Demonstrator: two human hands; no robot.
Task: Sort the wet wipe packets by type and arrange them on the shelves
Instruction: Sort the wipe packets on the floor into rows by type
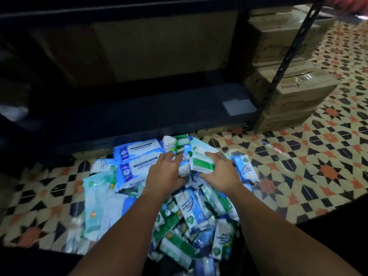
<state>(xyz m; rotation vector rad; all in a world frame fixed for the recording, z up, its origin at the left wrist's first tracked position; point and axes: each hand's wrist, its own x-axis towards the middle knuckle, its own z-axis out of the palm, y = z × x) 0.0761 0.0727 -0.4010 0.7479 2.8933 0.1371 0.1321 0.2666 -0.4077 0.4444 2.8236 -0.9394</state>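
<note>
Head view: I see both hands down in a heap of wet wipe packets (179, 212) spread on the patterned tile floor (298, 166). My left hand (164, 175) and right hand (221, 174) together clasp a small bundle of green-and-white packets (199, 164) at the heap's 12 o'clock edge, fingers curled around its sides. Larger blue packets (135, 158) lie at 10 o'clock of the bundle, pale green ones (97, 198) at 8 o'clock. The heap's far edge touches the front lip of the black bottom shelf (159, 114), whose deck is bare toward 1 o'clock. The shelf's upright post (278, 76) stands at 2 o'clock, cardboard boxes (288, 92) just behind it. Open tile stretches out at 3 o'clock.
</note>
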